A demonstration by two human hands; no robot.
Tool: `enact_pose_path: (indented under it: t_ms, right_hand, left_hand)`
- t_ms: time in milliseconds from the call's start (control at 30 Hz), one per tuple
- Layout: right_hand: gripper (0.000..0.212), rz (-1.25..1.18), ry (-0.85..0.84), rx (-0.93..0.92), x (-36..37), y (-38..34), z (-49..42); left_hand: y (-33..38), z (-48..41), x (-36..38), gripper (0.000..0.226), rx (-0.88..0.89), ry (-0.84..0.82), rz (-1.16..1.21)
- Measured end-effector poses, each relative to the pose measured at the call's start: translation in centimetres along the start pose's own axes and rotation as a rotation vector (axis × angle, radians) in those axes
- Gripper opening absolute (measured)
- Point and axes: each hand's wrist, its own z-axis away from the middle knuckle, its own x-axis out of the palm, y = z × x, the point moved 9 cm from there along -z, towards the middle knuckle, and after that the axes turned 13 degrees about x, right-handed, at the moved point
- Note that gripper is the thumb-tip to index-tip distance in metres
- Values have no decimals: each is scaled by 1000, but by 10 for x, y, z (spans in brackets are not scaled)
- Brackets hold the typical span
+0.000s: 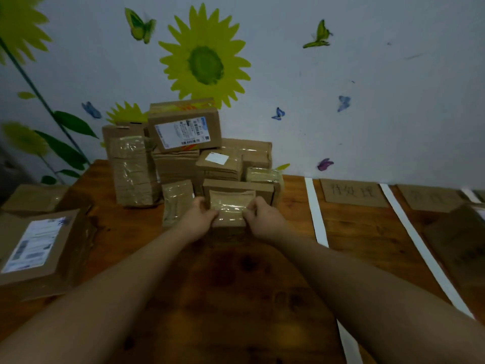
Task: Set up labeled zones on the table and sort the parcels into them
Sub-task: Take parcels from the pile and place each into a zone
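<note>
A small taped cardboard parcel (230, 207) sits in front of a heap of brown parcels (183, 153) at the back of the wooden table (236, 298). My left hand (198, 215) grips its left side and my right hand (263, 216) grips its right side. White tape strips (316, 211) (417, 240) divide the right part of the table into zones. A cardboard label with handwriting (353, 193) lies at the head of one zone, and a second label (430, 197) lies at the head of the zone to its right.
A large box with a white shipping label (39, 248) lies at the left edge, with another flat parcel (34, 197) behind it. A brown parcel (456, 237) lies in the far right zone. The wall with sunflower stickers stands right behind the heap.
</note>
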Motion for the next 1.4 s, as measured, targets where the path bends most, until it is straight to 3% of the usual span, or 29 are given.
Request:
enact_pose_path:
  t_ms: [100, 200, 367, 533, 767, 900, 1067, 1167, 1300, 1400]
  right_hand:
    - [33, -192, 28, 116, 8, 17, 22]
    - [50, -351, -66, 254, 36, 39, 44]
    - [37, -474, -168, 346, 70, 61, 80]
    - [31, -410, -177, 280, 57, 65, 103]
    - [43, -391, -4, 64, -14, 43, 140]
    - [57, -443, 143, 10, -53, 42, 173]
    - [56, -491, 273, 41, -82, 69, 225]
    - [59, -509, 348, 85, -98, 100, 255]
    - [67, -565, 441, 139, -131, 156, 297]
    - [59, -583, 488, 149, -159, 203, 328]
  left_hand:
    - [-19, 19, -1, 41, -75, -45, 44]
    - [-46, 44, 12, 41, -208, -142, 217]
    - [-66, 68, 24, 24, -195, -161, 180]
    - [-58, 94, 29, 26, -135, -144, 179]
    - [12, 118, 12, 45, 159, 134, 222]
    - [62, 139, 15, 45, 306, 132, 303]
    - [97, 166, 39, 46, 425, 39, 287]
    - [123, 189, 71, 63, 505, -59, 312]
    - [158, 217, 136, 73, 552, -220, 301]
    - [178, 234, 196, 74, 544, -325, 280]
